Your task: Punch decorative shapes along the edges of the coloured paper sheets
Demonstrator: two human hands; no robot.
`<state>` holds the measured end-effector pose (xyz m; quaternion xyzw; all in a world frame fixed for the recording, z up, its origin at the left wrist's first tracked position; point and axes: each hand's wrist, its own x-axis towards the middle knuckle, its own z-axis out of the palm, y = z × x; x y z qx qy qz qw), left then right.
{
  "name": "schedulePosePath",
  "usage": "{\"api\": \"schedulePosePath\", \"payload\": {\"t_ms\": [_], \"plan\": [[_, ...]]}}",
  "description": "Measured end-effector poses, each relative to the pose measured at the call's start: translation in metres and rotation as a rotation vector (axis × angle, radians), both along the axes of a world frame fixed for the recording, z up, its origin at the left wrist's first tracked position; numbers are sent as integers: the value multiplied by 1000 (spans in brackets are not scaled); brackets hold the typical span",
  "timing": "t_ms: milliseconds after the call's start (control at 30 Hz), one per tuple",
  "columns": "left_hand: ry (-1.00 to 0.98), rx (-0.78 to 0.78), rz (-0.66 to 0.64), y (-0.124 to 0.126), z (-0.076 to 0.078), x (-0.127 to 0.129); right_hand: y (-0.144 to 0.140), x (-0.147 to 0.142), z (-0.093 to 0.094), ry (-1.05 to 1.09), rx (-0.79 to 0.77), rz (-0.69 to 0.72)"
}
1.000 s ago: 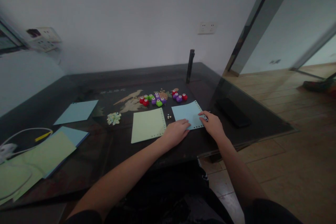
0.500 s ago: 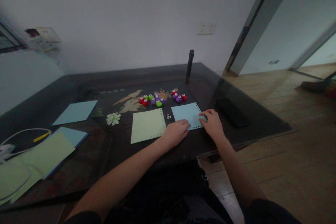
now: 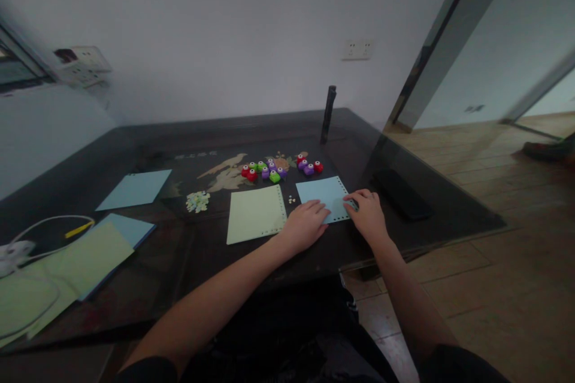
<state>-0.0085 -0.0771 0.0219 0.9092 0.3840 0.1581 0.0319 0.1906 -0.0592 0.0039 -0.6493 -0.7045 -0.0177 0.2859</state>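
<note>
A light blue sheet of paper (image 3: 321, 190) with small holes along its right and lower edges lies on the dark table. My left hand (image 3: 308, 220) rests flat on its lower left corner, fingers stretched out. At the right edge of the sheet, my right hand (image 3: 366, 212) touches the paper with curved fingers; its thumb and forefinger are apart, and nothing shows between them. Left of the sheet are a few tiny paper bits (image 3: 291, 199) and a pale green sheet (image 3: 255, 212), also with holes along its edges. Small red, green and purple craft punches (image 3: 274, 176) stand behind the sheets.
Further left lie a heap of tiny paper cutouts (image 3: 197, 201), a blue sheet (image 3: 137, 188), more green paper (image 3: 96, 251) and a white cable (image 3: 42, 218). A dark flat object (image 3: 401, 192) lies to the right. A black upright post (image 3: 328, 115) stands at the back.
The whole view has shifted slightly, moving the scene a little to the right. Both hands stay on the blue sheet, with almost no change in pose.
</note>
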Motion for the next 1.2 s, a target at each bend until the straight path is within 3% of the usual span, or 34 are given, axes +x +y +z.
{"api": "schedulePosePath", "payload": {"t_ms": [167, 300, 467, 567, 767, 933, 1200], "plan": [[-137, 24, -10, -2, 31, -16, -1, -5, 9, 34, 114, 16], [-262, 9, 74, 12, 48, -71, 3, -26, 26, 85, 149, 174], [-311, -16, 367, 40, 30, -154, 24, -79, 59, 104, 100, 419], [-303, -47, 463, 47, 15, -180, 44, -117, 71, 28, -1, 520], [-216, -19, 408, 48, 0, -183, 70, -163, 52, -136, -220, 507], [-174, -56, 409, 48, -8, -179, 67, -161, 33, -176, -143, 546], [-111, -100, 442, 47, -10, -176, 69, -165, 21, -282, -169, 643]]}}
